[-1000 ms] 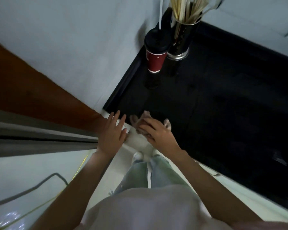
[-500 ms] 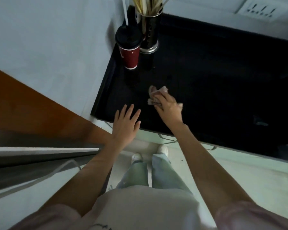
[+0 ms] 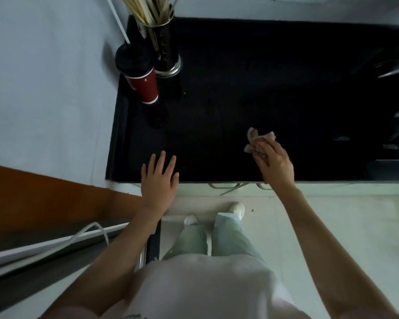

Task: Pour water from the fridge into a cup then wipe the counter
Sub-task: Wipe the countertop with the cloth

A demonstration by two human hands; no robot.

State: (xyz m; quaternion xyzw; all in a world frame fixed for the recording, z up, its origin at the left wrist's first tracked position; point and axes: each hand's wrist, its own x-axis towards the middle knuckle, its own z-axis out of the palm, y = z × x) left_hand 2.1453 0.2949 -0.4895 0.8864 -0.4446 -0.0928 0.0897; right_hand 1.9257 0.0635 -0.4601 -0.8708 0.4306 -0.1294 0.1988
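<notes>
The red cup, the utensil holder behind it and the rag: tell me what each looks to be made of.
Red cup: likely paper, matte printed wall, with a black plastic-looking lid.
Utensil holder: probably polished metal, dark with a bright reflective base ring and small holes.
Rag: soft cloth or tissue, pale pink, crumpled into folds under the right hand; which of the two is unclear.

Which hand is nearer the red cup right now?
Left. The left hand lies flat at the counter's front edge, below the red cup; the right hand, gripping the cloth, is farther right.
</notes>
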